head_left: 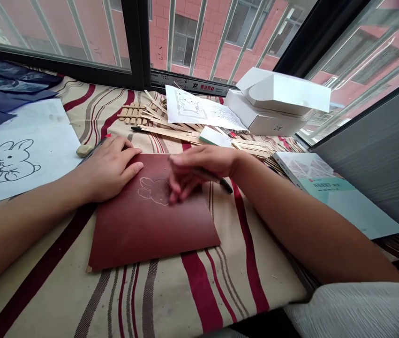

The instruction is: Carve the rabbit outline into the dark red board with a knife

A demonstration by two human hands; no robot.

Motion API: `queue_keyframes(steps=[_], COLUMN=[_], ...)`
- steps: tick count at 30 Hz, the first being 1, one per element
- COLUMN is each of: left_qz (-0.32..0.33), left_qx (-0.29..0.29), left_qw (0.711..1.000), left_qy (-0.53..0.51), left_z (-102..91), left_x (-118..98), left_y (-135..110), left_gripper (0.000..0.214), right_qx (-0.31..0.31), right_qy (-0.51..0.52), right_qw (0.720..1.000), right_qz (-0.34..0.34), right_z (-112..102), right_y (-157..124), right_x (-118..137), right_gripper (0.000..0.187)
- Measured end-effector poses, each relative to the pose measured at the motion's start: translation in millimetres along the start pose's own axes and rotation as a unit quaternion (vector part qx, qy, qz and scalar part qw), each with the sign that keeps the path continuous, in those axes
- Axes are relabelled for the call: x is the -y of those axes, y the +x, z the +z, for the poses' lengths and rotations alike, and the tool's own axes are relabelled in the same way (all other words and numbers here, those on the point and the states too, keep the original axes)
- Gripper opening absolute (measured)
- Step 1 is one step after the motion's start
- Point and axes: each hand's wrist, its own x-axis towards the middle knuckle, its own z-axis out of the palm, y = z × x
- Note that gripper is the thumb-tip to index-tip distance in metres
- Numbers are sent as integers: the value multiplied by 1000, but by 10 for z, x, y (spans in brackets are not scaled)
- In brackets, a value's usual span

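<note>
Head view: left hand point(108, 170) flat on one maroon card point(150, 230), right hand point(199, 171) gripping one pen point(226, 186)

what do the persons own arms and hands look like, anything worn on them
The left hand and right hand are bare, with no gloves, rings or watch showing, and both forearms are uncovered. White, finely creased clothing shows at lower right.

Passage for my right hand point(201, 171) along the striped tablecloth point(199, 291); wooden sticks point(171, 134) and a white box point(266, 112) block the window point(199, 42).
</note>
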Motion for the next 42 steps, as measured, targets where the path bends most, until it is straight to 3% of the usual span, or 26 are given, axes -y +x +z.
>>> queue_keyframes(steps=[1,2,3,4,5,8,10,12,14,16,19,20,21,24,27,28,30,32,34,36,38,40,42], left_qz=[-4,-7,-9,-12,-14,-16,-11,-3,5,9,8,8,8,8,6,9,19,35,59,69,66,71,77], left_qx=[4,4,2,0,-1,3,-2,-15,-31,-36,-27,-24,-19,-6,-22,-23,-42,-79,-107,-132,-128,-145,-148], left_qw=[1000,1000,1000,1000,1000,1000,1000,1000,999,999,1000,1000,1000,999,999,999,998,996,992,989,990,987,986], left_qy=[0,0,0,0,0,2,6,10,9,3,-9,-13,-17,-32,-44,-46,-35,-12,-5,-4,-4,-1,7], left_z=[-5,-10,-14,-19,-23,-27,-10,22,50,48,-25,-59,-92,-150,-131,-116,-86,-73,-90,-134,-188,-231,-258], left_x=[-7,-13,-19,-24,-28,-25,-1,36,67,70,12,-17,-45,-98,-77,-57,-4,54,101,123,116,86,48], left_y=[7,13,18,20,20,14,9,7,6,0,-25,-36,-46,-62,-62,-63,-70,-83,-100,-121,-149,-183,-218], left_gripper=[72,72,73,74,74,73,74,74,75,74,69,68,68,67,63,63,62,61,61,59,55,54,54], right_qx=[-131,-247,-313,-337,-313,-170,-224,-337,-374,-324,-179,-174,-207,-386,-403,-415,-482,-551,-546,-551,-558,-528,-506], right_qy=[11,25,47,66,80,56,19,2,1,13,17,17,13,-27,-158,-239,-400,-456,-481,-502,-520,-541,-549], right_qw=[990,961,934,918,924,977,968,927,902,917,976,981,976,910,877,852,761,694,686,666,647,654,664], right_qz=[-57,-121,-168,-198,-203,-119,-111,-164,-216,-232,-120,-82,-66,-149,-210,-210,-172,-85,-7,16,8,2,-8], right_z=[-28,-41,-36,-13,26,157,190,172,142,140,187,204,217,192,16,-78,-289,-470,-575,-603,-582,-542,-506], right_y=[-48,-89,-124,-149,-165,-160,-138,-136,-168,-215,-237,-225,-208,-217,-478,-630,-987,-1321,-1505,-1464,-1238,-958,-757], right_x=[-24,-48,-71,-93,-115,-167,-170,-143,-104,-80,-93,-103,-109,-70,35,67,101,89,33,-50,-138,-206,-243], right_gripper=[43,43,44,45,46,46,41,38,38,40,40,39,39,35,29,25,8,12,17,17,31,44,44])
